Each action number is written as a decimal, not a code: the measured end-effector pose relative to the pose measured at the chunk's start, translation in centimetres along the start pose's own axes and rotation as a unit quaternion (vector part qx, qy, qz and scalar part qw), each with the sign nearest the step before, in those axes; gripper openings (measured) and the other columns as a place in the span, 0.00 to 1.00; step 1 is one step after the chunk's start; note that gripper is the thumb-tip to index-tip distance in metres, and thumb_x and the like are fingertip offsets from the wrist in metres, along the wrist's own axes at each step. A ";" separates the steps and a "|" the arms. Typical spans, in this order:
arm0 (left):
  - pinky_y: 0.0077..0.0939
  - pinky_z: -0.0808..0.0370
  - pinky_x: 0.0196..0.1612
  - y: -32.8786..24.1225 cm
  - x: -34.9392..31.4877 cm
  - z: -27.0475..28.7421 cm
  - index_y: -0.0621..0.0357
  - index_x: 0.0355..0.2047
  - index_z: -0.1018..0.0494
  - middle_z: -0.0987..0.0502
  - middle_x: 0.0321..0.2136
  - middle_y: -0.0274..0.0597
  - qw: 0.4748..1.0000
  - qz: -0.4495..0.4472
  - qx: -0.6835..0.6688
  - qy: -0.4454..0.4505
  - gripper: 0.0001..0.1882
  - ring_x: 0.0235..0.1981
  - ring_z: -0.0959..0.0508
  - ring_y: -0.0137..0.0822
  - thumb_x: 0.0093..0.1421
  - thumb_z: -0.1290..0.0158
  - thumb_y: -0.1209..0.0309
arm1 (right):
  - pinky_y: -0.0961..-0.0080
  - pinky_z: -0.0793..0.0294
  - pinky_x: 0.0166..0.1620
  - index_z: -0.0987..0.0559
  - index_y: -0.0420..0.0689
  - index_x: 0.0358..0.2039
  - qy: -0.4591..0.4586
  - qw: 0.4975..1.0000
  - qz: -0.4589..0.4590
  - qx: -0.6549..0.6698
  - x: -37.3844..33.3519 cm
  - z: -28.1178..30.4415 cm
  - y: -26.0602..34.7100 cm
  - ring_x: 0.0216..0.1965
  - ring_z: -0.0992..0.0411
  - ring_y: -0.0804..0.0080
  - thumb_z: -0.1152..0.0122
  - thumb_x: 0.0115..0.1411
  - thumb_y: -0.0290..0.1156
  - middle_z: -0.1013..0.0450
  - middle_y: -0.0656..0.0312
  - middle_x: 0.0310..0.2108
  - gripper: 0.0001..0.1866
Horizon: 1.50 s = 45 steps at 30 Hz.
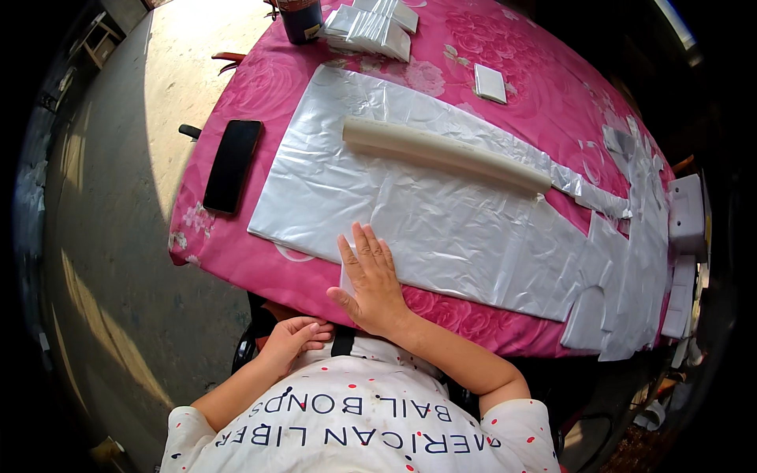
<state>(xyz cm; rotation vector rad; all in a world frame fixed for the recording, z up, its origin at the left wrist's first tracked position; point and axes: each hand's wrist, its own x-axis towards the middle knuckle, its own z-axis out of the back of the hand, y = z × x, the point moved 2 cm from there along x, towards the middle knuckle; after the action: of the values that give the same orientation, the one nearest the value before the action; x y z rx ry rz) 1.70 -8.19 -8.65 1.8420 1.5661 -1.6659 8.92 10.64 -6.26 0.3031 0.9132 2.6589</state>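
Nearby, the right hand (371, 280) spreads flat over a white piece (345, 281) beside silvery plastic sheeting (315, 189); the left hand (295, 340) half-curls, any hold unclear.

A pale tube (445, 154) lies on silvery plastic (315, 177) beyond both hands (375, 288) (290, 344).

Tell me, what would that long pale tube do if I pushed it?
The long pale tube would probably roll if pushed sideways, because it looks round and no hand is holding it. It seems stiff, since it keeps its shape while the plastic sheet under it wrinkles. That thin, shiny sheet might slide or bunch up too.
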 end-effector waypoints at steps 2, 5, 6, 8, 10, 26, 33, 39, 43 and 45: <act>0.20 0.25 0.39 0.0 0.2 0.0 0.65 0.41 0.28 0.23 0.38 0.44 1.000 -0.018 0.006 -0.002 0.12 0.35 0.23 0.28 0.58 0.47 0.73 | 0.54 0.67 0.64 0.52 0.42 0.64 0.049 0.998 0.022 0.036 -1.4 -2.0 2.0 0.67 0.67 0.49 0.61 0.59 0.60 0.63 0.43 0.65 0.42; 0.17 0.26 0.35 0.6 0.3 0.5 0.66 0.36 0.26 0.22 0.31 0.39 0.996 -0.087 0.013 -0.020 0.09 0.28 0.25 0.24 0.57 0.46 0.74 | 0.47 0.72 0.62 0.53 0.44 0.64 0.100 0.988 0.050 0.109 -2.2 -2.7 4.1 0.66 0.70 0.46 0.58 0.60 0.57 0.64 0.45 0.65 0.41; 0.16 0.27 0.34 0.4 0.0 1.0 0.66 0.35 0.25 0.22 0.30 0.38 0.992 -0.112 0.043 -0.031 0.08 0.28 0.25 0.23 0.57 0.46 0.74 | 0.46 0.72 0.62 0.52 0.44 0.64 0.101 0.989 0.055 0.093 -2.1 -2.3 4.3 0.66 0.70 0.46 0.56 0.59 0.55 0.63 0.45 0.65 0.40; 0.14 0.29 0.30 -0.7 -0.6 0.8 0.66 0.30 0.23 0.22 0.24 0.35 0.970 -0.179 0.152 -0.062 0.06 0.26 0.27 0.19 0.57 0.47 0.75 | 0.45 0.73 0.62 0.50 0.44 0.64 0.098 0.992 0.061 0.053 -1.4 -0.7 4.6 0.66 0.69 0.47 0.50 0.58 0.51 0.60 0.46 0.65 0.39; 0.18 0.27 0.27 -3.3 -2.5 -1.0 0.63 0.29 0.22 0.21 0.23 0.41 0.866 -0.292 0.399 -0.071 0.05 0.23 0.23 0.27 0.52 0.44 0.76 | 0.44 0.72 0.62 0.48 0.44 0.63 0.125 0.984 0.125 -0.007 -0.5 1.2 4.6 0.66 0.66 0.48 0.47 0.56 0.46 0.57 0.47 0.64 0.38; 0.33 0.26 0.41 -8.6 -1.0 -5.4 0.61 0.39 0.27 0.26 0.44 0.49 0.638 -0.560 0.528 -0.040 0.20 0.40 0.24 0.46 0.41 0.40 0.76 | 0.81 0.33 0.40 0.22 0.37 0.36 -0.232 0.888 -0.142 0.370 10.7 18.7 -14.4 0.35 0.30 0.79 0.41 0.57 0.31 0.25 0.64 0.33 0.10; 0.32 0.25 0.42 -8.4 -0.7 -6.0 0.58 0.38 0.26 0.26 0.44 0.48 0.638 -0.541 0.547 -0.016 0.19 0.41 0.24 0.44 0.41 0.41 0.76 | 0.82 0.32 0.41 0.25 0.34 0.40 -0.419 0.816 -0.290 0.274 16.4 23.0 -29.7 0.36 0.30 0.78 0.42 0.55 0.26 0.26 0.60 0.35 0.13; 0.33 0.25 0.42 -8.6 -0.8 -5.8 0.58 0.38 0.26 0.27 0.45 0.48 0.634 -0.539 0.554 -0.032 0.19 0.41 0.24 0.45 0.42 0.41 0.77 | 0.66 0.30 0.45 0.24 0.43 0.43 -0.280 0.838 -0.455 -0.107 16.5 22.3 -26.8 0.43 0.29 0.56 0.41 0.53 0.43 0.27 0.50 0.42 0.21; 0.33 0.25 0.41 -8.9 -0.9 -6.3 0.59 0.38 0.27 0.27 0.45 0.49 0.618 -0.555 0.557 -0.020 0.19 0.41 0.25 0.46 0.42 0.41 0.77 | 0.66 0.32 0.49 0.24 0.43 0.44 -0.295 0.891 -0.318 -0.132 13.5 22.7 -25.3 0.48 0.32 0.56 0.41 0.53 0.45 0.31 0.50 0.47 0.23; 0.33 0.25 0.41 -8.9 -0.8 -6.6 0.59 0.39 0.27 0.27 0.45 0.49 0.613 -0.559 0.558 -0.008 0.19 0.41 0.25 0.46 0.42 0.41 0.77 | 0.66 0.33 0.49 0.25 0.43 0.45 -0.199 0.953 -0.225 -0.033 10.6 22.0 -23.9 0.48 0.32 0.56 0.40 0.53 0.45 0.30 0.52 0.45 0.24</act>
<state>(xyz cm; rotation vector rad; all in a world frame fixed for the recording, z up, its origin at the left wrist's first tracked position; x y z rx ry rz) -1.11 -0.11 -1.51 0.7663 1.9739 -3.8795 10.97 44.60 -3.22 0.5216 0.6667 2.1001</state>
